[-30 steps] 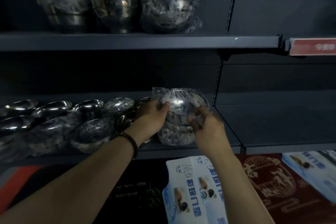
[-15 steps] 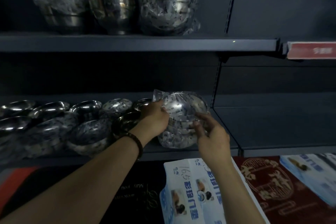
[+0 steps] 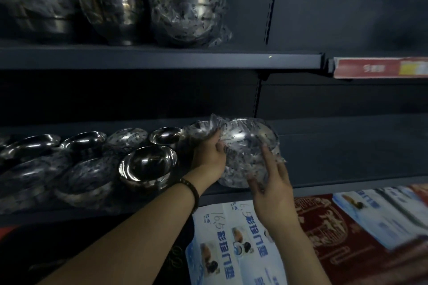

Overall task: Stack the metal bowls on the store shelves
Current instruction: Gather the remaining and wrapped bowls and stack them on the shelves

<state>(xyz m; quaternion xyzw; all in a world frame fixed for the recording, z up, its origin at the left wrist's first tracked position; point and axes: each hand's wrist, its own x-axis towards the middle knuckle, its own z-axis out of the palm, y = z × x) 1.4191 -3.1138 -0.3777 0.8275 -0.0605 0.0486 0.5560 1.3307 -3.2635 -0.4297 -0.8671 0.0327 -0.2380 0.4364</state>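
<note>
Counts first. Top shelf (image 3: pixel 162 60): 3 bowl stacks. The left top stack (image 3: pixel 34 11) is partly under plastic, the middle top stack (image 3: pixel 115 7) is bare steel, and the wrapped top stack (image 3: pixel 187 14) is in clear printed film.

Mid shelf (image 3: pixel 347 157): approx 8 in the row of bowls (image 3: pixel 83 141), set in 2 lines to the L of my hands. The far L is too dim to be sure. Some are wrapped, some bare. The bare bowl (image 3: pixel 148 166) at the front, just beside my L wrist, is round, deep and shiny, its mouth tipped toward me.

The wrapped bowl stack (image 3: pixel 247 146) is at the R end of that row, toward the front of the mid shelf. It's polished steel under crinkled clear plastic w/ dark lettering, top bowl's mouth tilted my way. Looks like more than 1 nested; can't count thru the wrap, and can't tell if it's fully resting.

L hand (image 3: pixel 208 157): fingers curled, gripping the wrap at the stack's L rim. R hand (image 3: pixel 271 183): fingers straight and spread, laid against the stack's front R side, not closed round it.

Also 1 bead bracelet (image 3: pixel 192 188) on my L wrist, 1 red price strip (image 3: pixel 379 68), 2 blue-white packs (image 3: pixel 231 238), 1 red mat (image 3: pixel 324 227) w/ gold pattern.
</note>
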